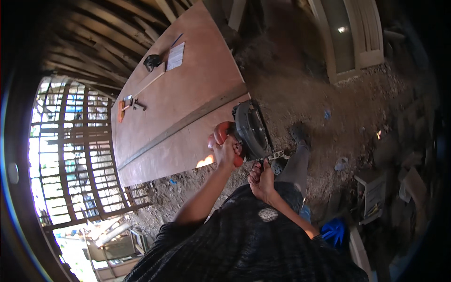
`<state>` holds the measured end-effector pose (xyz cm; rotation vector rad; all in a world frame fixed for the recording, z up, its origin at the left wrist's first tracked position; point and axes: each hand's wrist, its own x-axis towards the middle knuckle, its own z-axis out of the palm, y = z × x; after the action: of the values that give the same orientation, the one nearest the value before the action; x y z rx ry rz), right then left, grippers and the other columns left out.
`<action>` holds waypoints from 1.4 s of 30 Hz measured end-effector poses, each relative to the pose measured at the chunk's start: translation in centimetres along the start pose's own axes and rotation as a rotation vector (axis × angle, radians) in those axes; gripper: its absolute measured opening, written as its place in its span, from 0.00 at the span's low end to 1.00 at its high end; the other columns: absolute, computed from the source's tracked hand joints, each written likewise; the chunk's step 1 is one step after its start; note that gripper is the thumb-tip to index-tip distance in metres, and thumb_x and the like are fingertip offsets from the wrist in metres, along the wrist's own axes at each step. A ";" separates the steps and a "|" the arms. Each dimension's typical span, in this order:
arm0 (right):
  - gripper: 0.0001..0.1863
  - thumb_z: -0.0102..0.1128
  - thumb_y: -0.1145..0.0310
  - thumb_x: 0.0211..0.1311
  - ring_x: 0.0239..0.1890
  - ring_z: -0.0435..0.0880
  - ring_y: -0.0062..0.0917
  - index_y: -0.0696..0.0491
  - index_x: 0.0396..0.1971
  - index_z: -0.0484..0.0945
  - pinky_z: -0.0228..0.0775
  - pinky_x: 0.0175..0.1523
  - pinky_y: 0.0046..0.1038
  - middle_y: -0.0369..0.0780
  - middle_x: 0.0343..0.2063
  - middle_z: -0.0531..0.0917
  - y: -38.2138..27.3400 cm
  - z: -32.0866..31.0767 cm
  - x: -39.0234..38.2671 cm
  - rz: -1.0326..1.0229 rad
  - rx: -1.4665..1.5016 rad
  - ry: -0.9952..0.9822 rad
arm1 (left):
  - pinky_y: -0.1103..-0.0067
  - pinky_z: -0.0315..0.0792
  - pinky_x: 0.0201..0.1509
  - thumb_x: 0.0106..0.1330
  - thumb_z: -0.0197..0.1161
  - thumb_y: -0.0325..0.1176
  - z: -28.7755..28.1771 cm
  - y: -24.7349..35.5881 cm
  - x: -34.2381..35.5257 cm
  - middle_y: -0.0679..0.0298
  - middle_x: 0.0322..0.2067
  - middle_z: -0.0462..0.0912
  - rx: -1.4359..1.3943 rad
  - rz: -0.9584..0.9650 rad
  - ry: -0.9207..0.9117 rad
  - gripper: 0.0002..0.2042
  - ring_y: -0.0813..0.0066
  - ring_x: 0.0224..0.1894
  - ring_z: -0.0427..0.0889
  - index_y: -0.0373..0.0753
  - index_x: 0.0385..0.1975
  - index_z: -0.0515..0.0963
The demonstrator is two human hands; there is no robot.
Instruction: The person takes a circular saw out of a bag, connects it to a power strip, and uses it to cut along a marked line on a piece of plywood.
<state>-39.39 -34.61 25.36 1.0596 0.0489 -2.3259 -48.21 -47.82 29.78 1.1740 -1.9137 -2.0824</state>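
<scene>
A circular saw [251,129] with a dark grey blade guard and red body is at the near right edge of a large reddish plywood sheet [206,56]. My left hand [226,152] is wrapped round its red handle. Just below the guard, my right hand [263,181] is closed, thumb and fingers pinching at the saw's near end beside a perforated metal piece [276,155]. Exactly which part sits in those fingertips is hidden. A long narrow wooden strip [183,122] lies across the sheet, its right end close to the saw.
Farther up the sheet lie a paper [175,56], a black bundle [152,62], a dark tool [139,105] and an orange-handled tool [121,112]. Wooden door frames [329,42] stand far right. Debris covers the dirt floor [324,141]. A blue bag [334,232] lies near right.
</scene>
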 end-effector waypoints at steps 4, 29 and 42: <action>0.22 0.43 0.45 0.80 0.17 0.62 0.19 0.48 0.39 0.76 0.54 0.24 0.24 0.29 0.18 0.66 -1.7 -0.8 -0.6 0.249 -0.082 -0.040 | 0.78 0.66 0.17 0.63 0.59 0.29 -2.0 -0.7 0.6 0.64 0.18 0.75 -0.025 -0.032 0.037 0.05 0.76 0.15 0.74 0.36 0.27 0.74; 0.15 0.65 0.50 0.68 0.17 0.70 0.18 0.45 0.30 0.80 0.61 0.21 0.24 0.30 0.19 0.77 -30.8 17.3 8.1 -0.076 -1.690 -0.038 | 0.74 0.75 0.50 0.56 0.63 0.31 4.5 2.3 -8.9 0.61 0.39 0.83 0.018 0.202 0.173 0.24 0.73 0.43 0.81 0.35 0.56 0.78; 0.09 0.55 0.60 0.76 0.22 0.75 0.17 0.48 0.45 0.78 0.63 0.24 0.22 0.30 0.25 0.78 -30.1 16.4 7.4 0.121 -2.130 -0.146 | 0.78 0.75 0.35 0.58 0.63 0.30 11.6 -5.5 -24.6 0.69 0.34 0.78 -0.623 0.155 0.660 0.24 0.79 0.33 0.79 0.42 0.58 0.75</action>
<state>-69.94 -17.43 25.44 -0.2688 1.7498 -0.9845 -35.15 -24.03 35.69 1.2665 -0.9386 -1.6990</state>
